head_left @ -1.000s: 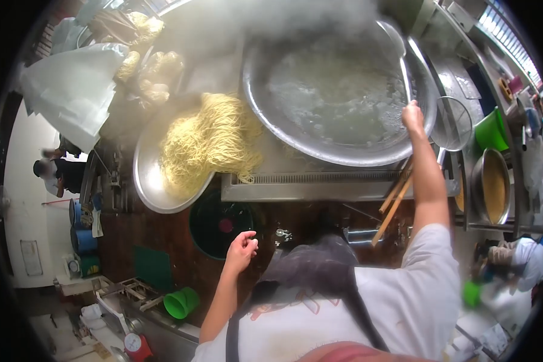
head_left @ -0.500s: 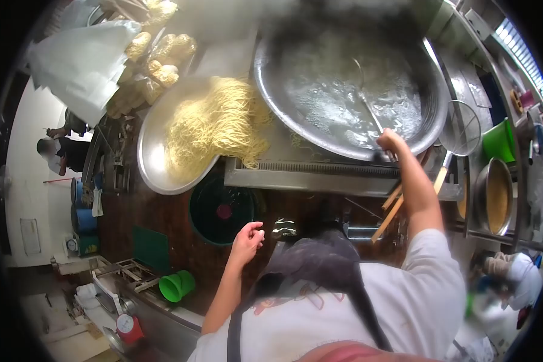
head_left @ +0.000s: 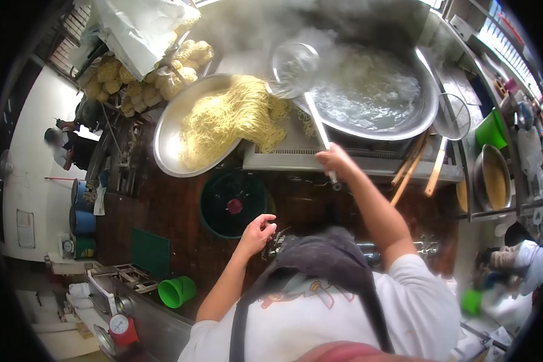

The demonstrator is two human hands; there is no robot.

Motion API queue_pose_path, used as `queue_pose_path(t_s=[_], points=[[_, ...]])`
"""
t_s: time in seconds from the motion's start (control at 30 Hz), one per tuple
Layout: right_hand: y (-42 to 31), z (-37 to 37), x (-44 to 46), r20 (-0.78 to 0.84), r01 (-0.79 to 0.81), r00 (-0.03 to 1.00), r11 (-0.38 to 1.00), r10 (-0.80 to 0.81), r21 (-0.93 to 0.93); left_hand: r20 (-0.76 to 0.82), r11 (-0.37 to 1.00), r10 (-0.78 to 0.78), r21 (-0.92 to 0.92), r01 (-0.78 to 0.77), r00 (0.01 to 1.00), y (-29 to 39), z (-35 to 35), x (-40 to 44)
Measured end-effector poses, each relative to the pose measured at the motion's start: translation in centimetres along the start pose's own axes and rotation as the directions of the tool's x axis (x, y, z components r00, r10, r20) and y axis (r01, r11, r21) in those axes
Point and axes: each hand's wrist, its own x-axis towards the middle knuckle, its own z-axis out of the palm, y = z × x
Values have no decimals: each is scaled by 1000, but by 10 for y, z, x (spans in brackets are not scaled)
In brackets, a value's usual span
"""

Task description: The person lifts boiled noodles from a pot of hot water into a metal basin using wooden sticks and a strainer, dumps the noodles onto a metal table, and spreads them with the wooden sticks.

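Note:
My right hand is closed round the metal handle of a long-handled ladle. Its wide round head is over the left rim of a huge metal pot, partly veiled by steam. Bubbling water fills the pot. Left of the ladle, a heap of pale yellow noodles lies in a shallow metal bowl and spills over its right side onto the stove ledge. My left hand hangs in front of my apron, fingers loosely bent and apart, holding nothing.
A dark green tub stands on the floor below the bowl. Bagged noodle bundles are stacked at upper left. A mesh strainer and wooden sticks rest right of the pot. Other people appear at far left and lower right.
My right hand has lifted the ladle out of the water and swung it left, to the pot's left rim. My left hand has moved slightly up and right. The view has shifted somewhat.

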Motion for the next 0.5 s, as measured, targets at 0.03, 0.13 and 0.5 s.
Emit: queue_pose_path(t_s=[0.03, 0.13, 0.5], points=[[-27, 33, -27, -27, 32, 999, 981, -38, -189, 20, 1000, -17, 5, 17, 1000, 0, 3, -7], [-44, 89, -30, -41, 84, 989, 772, -141, -630, 46, 1000, 15, 24, -16, 999, 10, 13, -20], [-51, 39, -6, -102, 225, 866, 564, -489, -794, -32, 997, 25, 68, -23, 999, 21, 89, -34]])
